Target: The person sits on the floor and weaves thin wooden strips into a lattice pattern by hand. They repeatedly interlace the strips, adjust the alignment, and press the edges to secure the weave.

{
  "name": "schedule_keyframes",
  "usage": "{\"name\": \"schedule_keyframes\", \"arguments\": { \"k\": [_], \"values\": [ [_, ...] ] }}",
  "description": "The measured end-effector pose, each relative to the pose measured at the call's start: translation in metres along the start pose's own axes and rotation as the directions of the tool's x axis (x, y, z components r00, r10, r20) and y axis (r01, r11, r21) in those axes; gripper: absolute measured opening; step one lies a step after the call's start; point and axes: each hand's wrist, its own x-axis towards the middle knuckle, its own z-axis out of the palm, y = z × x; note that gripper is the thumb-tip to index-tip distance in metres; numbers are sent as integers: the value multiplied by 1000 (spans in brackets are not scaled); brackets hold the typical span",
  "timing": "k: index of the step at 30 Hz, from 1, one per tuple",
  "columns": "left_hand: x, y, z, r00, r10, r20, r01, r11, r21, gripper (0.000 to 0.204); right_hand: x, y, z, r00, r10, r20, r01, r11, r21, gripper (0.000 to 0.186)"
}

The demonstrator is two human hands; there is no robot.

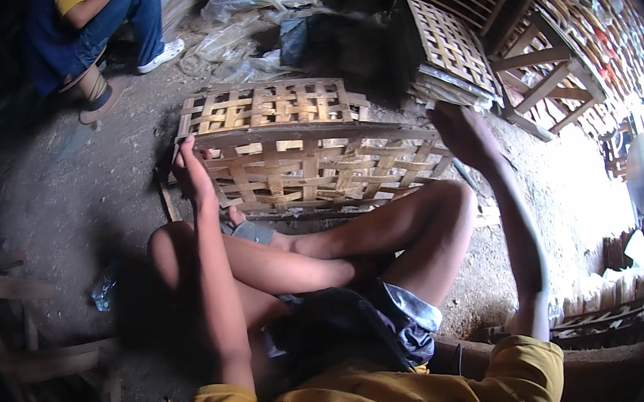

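Now the woven panel (319,171) is held tilted before the crossed legs (282,272), its top left corner clasped by the left hand (194,175), presumably for balance! At the opposite corner the right hand (460,131) is seen, its grip too dark to tell

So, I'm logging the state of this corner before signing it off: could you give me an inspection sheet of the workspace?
Surface: grey, gritty floor, brightly lit at right.
Job's things: front woven panel before the crossed legs; rear woven panel just beyond, whether joined is unclear.
Clutter: heap of plastic sheets at the back; stack of woven panels beyond the right hand.
Hands: left hand grips the front panel's left end; right hand at its right end, grip unclear.
Cables: nothing certain seen.
Surroundings: seated co-worker, upper left.
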Motion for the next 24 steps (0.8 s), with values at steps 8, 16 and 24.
{"name": "schedule_keyframes", "arguments": {
  "k": [8, 16, 24],
  "values": [
    [-1, 1, -10, 999, 29, 28, -32, 991, 126, 45, 13, -43, 36, 983, -183, 33, 179, 979, 99, 19],
    [-6, 1, -3, 999, -23, -26, 24, 999, 24, 54, -54, 1, 102, 919, 279, -279, -157, 907, 392, 12],
    [-7, 0, 0, 997, 0, 75, -4, 998, 59, 52, -70, -20, 164, 766, 539, -350, -216, 728, 650, 22]
  ]
}}
